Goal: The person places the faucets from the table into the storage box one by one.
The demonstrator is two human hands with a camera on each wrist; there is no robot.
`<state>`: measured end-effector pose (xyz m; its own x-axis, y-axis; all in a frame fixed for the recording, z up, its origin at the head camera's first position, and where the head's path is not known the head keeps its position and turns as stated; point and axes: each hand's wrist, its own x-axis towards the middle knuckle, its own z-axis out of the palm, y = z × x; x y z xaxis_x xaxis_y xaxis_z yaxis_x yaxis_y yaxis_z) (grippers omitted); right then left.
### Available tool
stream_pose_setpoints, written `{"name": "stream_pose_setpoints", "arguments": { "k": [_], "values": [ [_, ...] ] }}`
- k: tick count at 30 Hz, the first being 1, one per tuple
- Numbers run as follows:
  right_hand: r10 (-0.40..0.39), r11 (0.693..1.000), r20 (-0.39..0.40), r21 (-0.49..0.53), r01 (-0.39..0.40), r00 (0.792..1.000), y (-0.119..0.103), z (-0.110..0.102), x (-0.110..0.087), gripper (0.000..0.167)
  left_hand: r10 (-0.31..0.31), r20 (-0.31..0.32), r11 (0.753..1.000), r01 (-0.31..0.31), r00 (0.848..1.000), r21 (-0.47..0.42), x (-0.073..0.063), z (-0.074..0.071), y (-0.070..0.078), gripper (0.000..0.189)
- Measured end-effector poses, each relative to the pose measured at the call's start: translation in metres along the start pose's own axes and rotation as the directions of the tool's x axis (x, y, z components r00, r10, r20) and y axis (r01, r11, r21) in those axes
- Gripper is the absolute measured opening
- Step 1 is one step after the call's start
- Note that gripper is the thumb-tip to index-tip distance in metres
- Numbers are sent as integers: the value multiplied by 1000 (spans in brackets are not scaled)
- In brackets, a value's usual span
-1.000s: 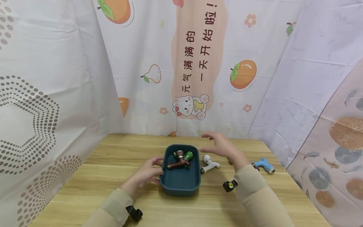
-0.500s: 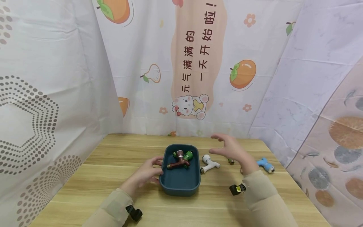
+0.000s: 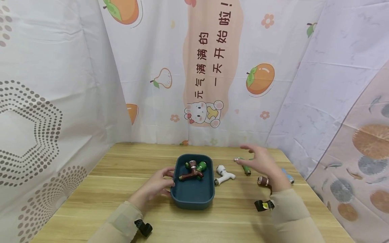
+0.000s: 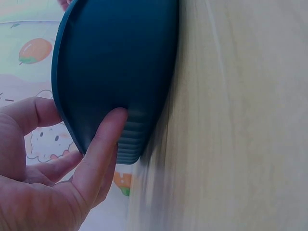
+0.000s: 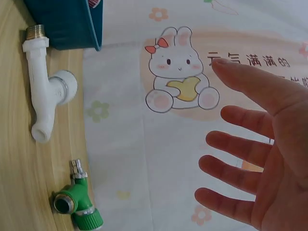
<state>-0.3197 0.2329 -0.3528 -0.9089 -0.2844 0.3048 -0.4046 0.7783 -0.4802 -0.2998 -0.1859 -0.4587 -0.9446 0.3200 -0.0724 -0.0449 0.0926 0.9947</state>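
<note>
My left hand point(image 3: 155, 185) rests against the left side of a dark teal plastic bin point(image 3: 193, 205), its extended fingers touching the outer wall point(image 4: 110, 57). Inside the bin lie a brown faucet point(image 3: 190, 174) and a green faucet point(image 3: 202, 165). Fingers spread and palm bare, my right hand point(image 3: 262, 161) hovers above the table's right part. Below and near it are a second green faucet point(image 3: 247, 169), a brown faucet point(image 3: 263, 181) partly covered by the wrist, and a blue faucet point(image 3: 288, 177), also partly hidden. A white faucet point(image 3: 225, 176) lies between the bin and this hand.
The wooden table point(image 3: 182, 226) ends at a printed curtain point(image 3: 152, 128) behind. Fabric walls point(image 3: 304, 128) also close off both sides. A small black camera point(image 3: 264, 205) sits on each wrist.
My right hand has moved rightward, away from the bin, uncovering the green and brown faucets on the table and covering part of the blue one. My left hand has stayed at the bin.
</note>
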Motion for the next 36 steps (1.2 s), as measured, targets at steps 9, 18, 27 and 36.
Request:
{"name": "stream_pose_setpoints", "arguments": {
  "k": [9, 18, 27, 36],
  "values": [
    [67, 998, -9, -6, -67, 998, 14, -14, -18, 71, 1, 5, 1000, -1, 1000, -2, -1, -1, 1, 72],
    [78, 995, -56, -52, -80, 995, 28, -23, -29, 72, -1, 8, 1000, 1, 1000, -14, 0, -1, 1, 72],
    [125, 992, -25, -26, -125, 992, 47, -26, -38, 72, 3, 10, 1000, -3, 1000, -8, 0, -1, 0, 71],
    [222, 974, 26, -54, -221, 975, 64, -27, -50, 76, 9, 12, 1000, -9, 1000, -6, 0, -2, -2, 70]
  ]
}}
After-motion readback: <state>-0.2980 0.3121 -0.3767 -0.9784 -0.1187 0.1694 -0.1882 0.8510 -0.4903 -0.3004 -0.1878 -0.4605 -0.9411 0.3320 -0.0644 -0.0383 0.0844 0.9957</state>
